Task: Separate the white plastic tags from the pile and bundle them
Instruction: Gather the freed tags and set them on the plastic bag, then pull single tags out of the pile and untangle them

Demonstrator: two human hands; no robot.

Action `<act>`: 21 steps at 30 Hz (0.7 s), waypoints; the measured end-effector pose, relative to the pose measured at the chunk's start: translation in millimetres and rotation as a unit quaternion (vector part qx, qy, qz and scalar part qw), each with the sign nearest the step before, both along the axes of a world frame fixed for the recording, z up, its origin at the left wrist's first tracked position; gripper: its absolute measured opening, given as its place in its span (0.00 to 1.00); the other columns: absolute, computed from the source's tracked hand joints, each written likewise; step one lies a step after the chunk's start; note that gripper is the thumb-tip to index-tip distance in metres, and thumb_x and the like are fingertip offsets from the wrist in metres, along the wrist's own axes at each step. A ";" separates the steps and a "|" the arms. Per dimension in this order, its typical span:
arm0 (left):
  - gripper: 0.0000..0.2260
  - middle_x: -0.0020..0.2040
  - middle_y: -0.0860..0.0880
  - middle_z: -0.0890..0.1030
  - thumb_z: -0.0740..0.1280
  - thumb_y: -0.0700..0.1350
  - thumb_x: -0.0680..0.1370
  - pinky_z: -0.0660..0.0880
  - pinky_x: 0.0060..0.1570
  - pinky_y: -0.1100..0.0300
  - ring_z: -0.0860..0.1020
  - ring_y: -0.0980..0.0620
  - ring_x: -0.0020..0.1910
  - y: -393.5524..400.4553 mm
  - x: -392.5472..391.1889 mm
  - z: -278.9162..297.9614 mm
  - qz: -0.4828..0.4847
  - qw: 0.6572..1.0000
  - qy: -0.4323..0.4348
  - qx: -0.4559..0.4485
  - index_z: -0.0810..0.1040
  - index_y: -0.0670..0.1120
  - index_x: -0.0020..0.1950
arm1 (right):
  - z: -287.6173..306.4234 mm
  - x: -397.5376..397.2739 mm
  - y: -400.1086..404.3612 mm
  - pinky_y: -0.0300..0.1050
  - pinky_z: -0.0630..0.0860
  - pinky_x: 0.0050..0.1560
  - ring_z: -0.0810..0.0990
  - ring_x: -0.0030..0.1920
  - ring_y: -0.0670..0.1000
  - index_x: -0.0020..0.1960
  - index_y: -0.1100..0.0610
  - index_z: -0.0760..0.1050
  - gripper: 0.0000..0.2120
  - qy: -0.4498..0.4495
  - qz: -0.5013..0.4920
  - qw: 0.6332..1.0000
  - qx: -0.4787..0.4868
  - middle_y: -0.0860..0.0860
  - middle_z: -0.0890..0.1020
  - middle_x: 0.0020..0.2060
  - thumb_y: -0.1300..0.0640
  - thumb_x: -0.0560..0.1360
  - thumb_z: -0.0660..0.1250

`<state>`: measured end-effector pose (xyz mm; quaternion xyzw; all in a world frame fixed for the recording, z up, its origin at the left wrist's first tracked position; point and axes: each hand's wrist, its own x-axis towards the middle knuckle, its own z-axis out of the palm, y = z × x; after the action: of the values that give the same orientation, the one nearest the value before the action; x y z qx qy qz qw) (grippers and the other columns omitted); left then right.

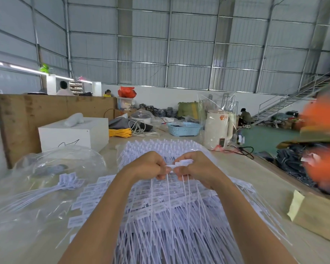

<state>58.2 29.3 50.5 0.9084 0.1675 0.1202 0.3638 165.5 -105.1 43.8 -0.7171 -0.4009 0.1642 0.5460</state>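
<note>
The pile of white tags (171,216) lay heaped on the worktop (255,180). Above it, the left hand (151,166) and right hand (196,168) each pinched a few lifted tags (176,165), grips clamped together. Beyond stood a blue basket (184,129).

No legible text, brand, number or sign in view. White plastic tags (171,202), near centre: printed label areas on heads, print blurred, unreadable. White box (74,134), far left: black line drawing on front face, no lettering made out. White appliance (217,128), far right of centre: orange mark on upper body, small dark panel at base, neither readable.
</note>
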 end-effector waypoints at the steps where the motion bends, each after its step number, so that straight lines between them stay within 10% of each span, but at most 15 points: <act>1: 0.09 0.33 0.52 0.81 0.68 0.46 0.78 0.73 0.46 0.60 0.78 0.56 0.36 -0.4 0.0 -0.1 -0.001 1.000 -0.011 0.003 0.82 0.41 0.43 | -0.6 -0.1 -0.3 0.47 0.79 0.38 0.79 0.30 0.50 0.44 0.65 0.78 0.05 -0.015 0.007 1.000 -0.007 0.56 0.80 0.33 0.70 0.69 0.72; 7: 0.10 0.31 0.52 0.80 0.66 0.42 0.79 0.73 0.41 0.62 0.78 0.57 0.32 -3.2 4.4 -2.9 0.012 0.998 -0.054 0.017 0.82 0.43 0.39 | -2.4 -2.7 2.7 0.38 0.76 0.27 0.77 0.27 0.45 0.39 0.62 0.77 0.06 -0.094 -0.037 0.995 -0.019 0.52 0.78 0.33 0.68 0.68 0.73; 13: 0.09 0.28 0.48 0.77 0.67 0.38 0.76 0.69 0.36 0.61 0.74 0.54 0.28 -9.7 9.6 -3.5 0.063 0.996 -0.066 -0.023 0.82 0.36 0.38 | -3.6 -6.0 12.6 0.56 0.80 0.43 0.79 0.43 0.58 0.43 0.62 0.78 0.06 -0.229 -0.091 0.967 -0.060 0.57 0.73 0.45 0.66 0.68 0.73; 21: 0.11 0.22 0.47 0.71 0.63 0.34 0.75 0.63 0.29 0.63 0.65 0.53 0.22 -11.3 4.9 3.5 0.056 0.996 -0.016 -0.073 0.76 0.35 0.32 | -9.9 -4.0 14.9 0.40 0.65 0.36 0.72 0.42 0.52 0.46 0.64 0.78 0.05 -0.346 -0.110 0.931 -0.047 0.56 0.71 0.46 0.68 0.71 0.67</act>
<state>63.1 18.0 54.0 0.8664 0.2210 0.1423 0.4245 161.5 -90.2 34.0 -0.7940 -0.4755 -0.1360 0.3535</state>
